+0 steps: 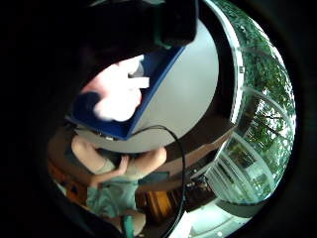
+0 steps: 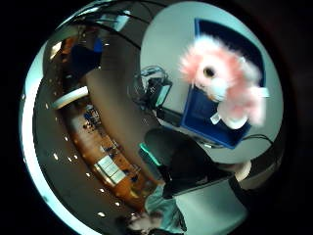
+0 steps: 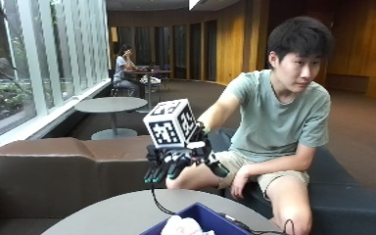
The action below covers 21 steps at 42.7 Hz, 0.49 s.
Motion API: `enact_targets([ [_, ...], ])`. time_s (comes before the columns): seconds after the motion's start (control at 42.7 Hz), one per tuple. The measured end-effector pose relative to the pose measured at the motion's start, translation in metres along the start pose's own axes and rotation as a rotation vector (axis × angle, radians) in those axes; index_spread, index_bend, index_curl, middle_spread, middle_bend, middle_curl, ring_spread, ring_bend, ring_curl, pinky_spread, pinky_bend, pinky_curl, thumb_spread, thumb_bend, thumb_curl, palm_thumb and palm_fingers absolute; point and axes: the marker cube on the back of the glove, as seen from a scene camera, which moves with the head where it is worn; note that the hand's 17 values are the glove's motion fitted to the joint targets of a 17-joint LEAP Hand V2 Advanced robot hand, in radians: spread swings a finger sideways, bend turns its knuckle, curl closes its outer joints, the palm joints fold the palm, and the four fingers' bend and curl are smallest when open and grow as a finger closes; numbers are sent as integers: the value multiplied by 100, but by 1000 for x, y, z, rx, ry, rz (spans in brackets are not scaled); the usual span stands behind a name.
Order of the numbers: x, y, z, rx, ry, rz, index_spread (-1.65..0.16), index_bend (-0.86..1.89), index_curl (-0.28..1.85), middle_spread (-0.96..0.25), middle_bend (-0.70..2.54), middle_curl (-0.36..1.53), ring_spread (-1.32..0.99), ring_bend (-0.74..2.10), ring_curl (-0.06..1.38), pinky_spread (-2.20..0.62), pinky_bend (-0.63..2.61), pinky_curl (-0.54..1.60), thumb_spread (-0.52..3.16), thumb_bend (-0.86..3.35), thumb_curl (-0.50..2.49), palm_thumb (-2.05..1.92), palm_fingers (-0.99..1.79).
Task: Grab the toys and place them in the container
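A fluffy pink and white toy [image 3: 183,226] lies inside the blue container [image 3: 209,214] at the near edge of the round grey table [image 3: 113,215]. My gloved right hand [image 3: 172,164] hovers above the container, fingers hanging straight down and holding nothing. The thumb side palm view looks down on the toy [image 2: 222,88], which shows a dark eye and a white tag and lies over the container [image 2: 203,120]. In the little finger side palm view the toy [image 1: 119,94] lies against the container's blue wall [image 1: 157,74].
A black cable [image 3: 158,203] runs over the table beside the container. A brown bench [image 3: 58,166] stands behind the table, and the person sits on a dark seat with the bare hand [image 3: 239,185] on a knee. Tangled cables and a device [image 2: 155,90] lie on the table.
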Motion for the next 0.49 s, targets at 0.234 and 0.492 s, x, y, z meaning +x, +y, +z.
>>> enact_targets([
  [0.234, -6, 79, -73, 234, 45, 10, -18, 4, 35, 4, 10, 47, -1, 39, 42, 3, 118, 48, 107, -6, 52, -5, -46],
  [0.492, -4, 151, -100, 327, 14, -16, -19, 8, 28, 5, 9, 36, 5, 29, 38, 7, 102, 40, 114, -5, 42, -5, -34],
])
